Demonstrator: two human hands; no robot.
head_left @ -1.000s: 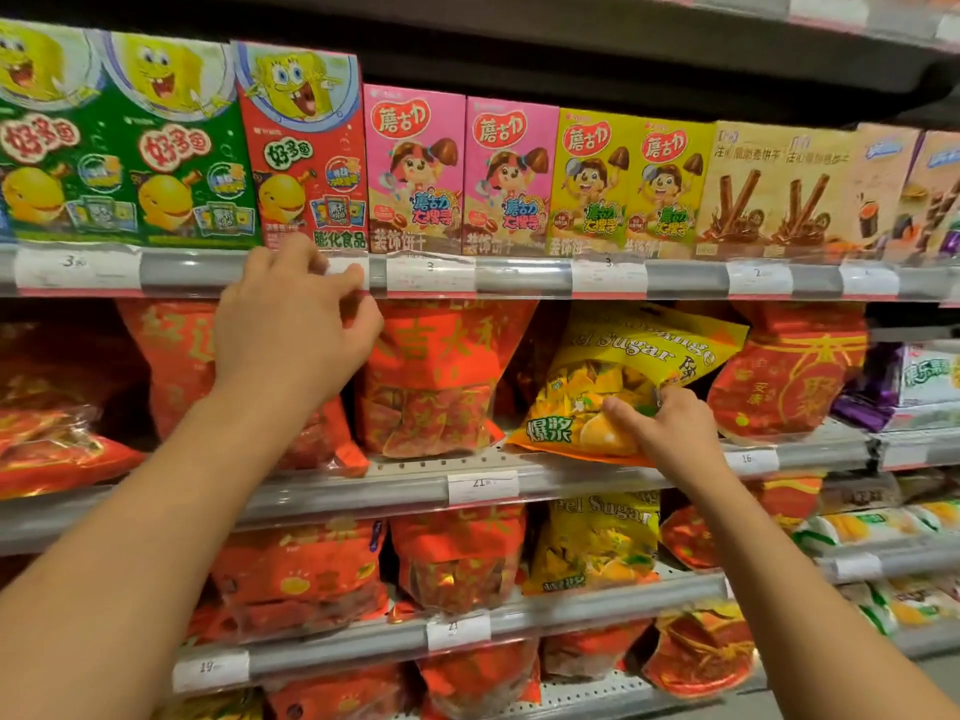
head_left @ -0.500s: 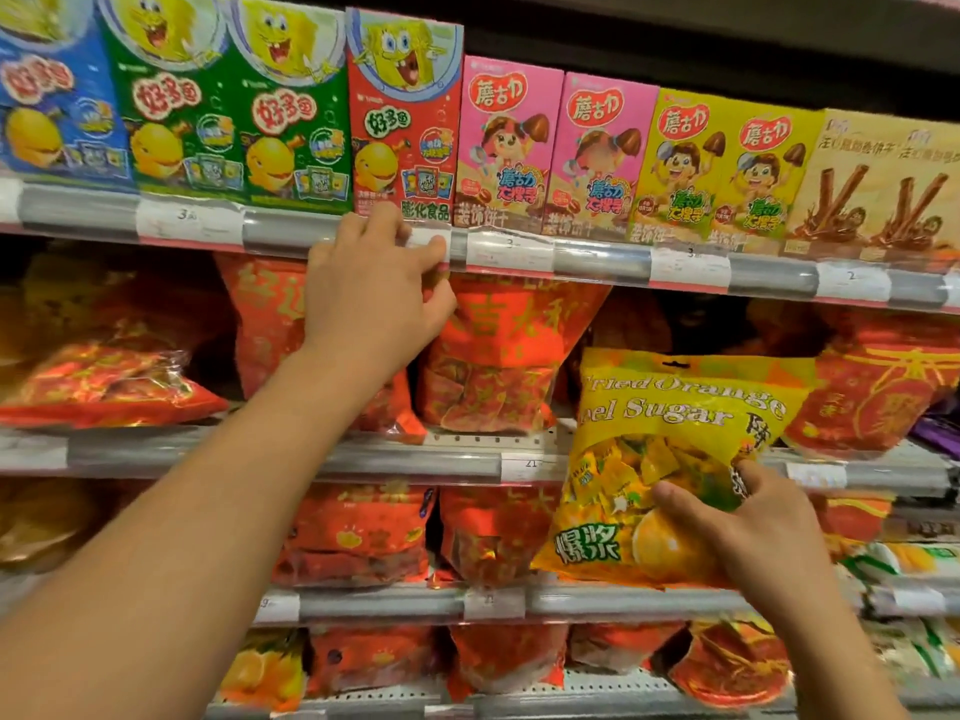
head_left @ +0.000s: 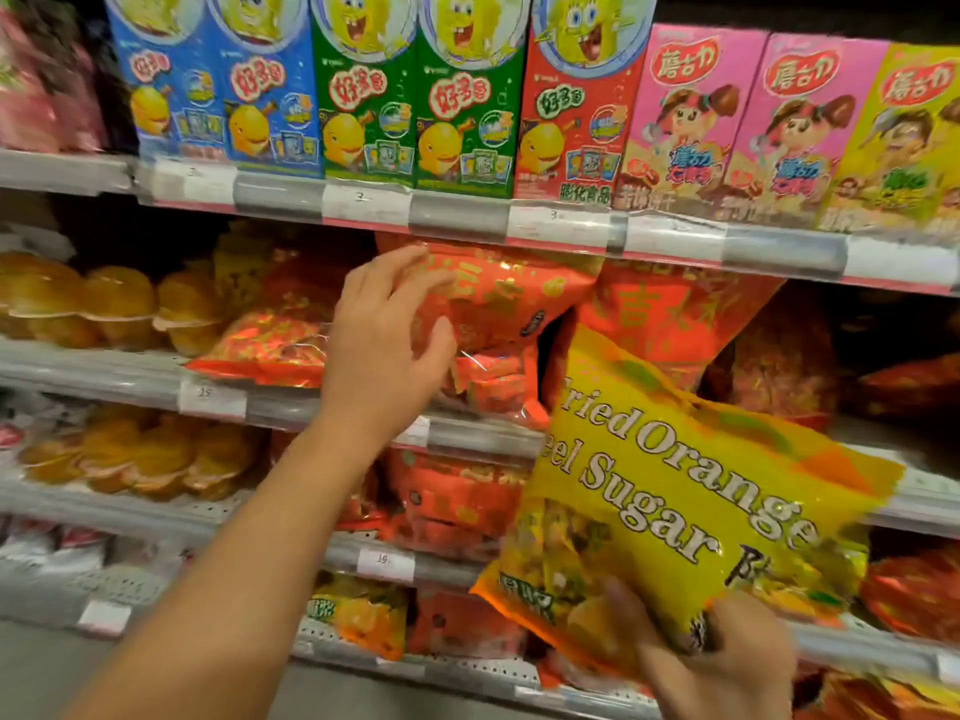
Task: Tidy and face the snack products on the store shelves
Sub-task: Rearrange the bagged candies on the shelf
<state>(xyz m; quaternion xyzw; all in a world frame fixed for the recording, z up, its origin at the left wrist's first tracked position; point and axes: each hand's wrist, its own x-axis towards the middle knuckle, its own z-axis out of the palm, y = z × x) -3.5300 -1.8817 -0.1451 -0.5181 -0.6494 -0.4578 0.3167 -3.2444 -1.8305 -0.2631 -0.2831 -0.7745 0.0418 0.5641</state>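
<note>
My right hand [head_left: 711, 662] grips the lower edge of a yellow bag [head_left: 675, 491] printed "Fried Orange Peel Sugar", held tilted in front of the shelves at the lower right. My left hand [head_left: 387, 337] is spread, fingers straight, against an upright red foil bag [head_left: 509, 298] on the second shelf, just under the top shelf rail [head_left: 457, 220]. Another red bag [head_left: 670, 319] stands to its right, partly hidden behind the yellow bag.
Cartoon snack boxes [head_left: 467, 96] in blue, green, red and pink line the top shelf. A flat red bag [head_left: 265, 350] and orange jelly cups [head_left: 119, 298] lie on the left. Lower shelves [head_left: 467, 569] hold more red and yellow bags.
My left hand has dropped from the top shelf rail to the red bag below it. My right hand has pulled the yellow bag off the shelf, down and toward me. The view has shifted left.
</note>
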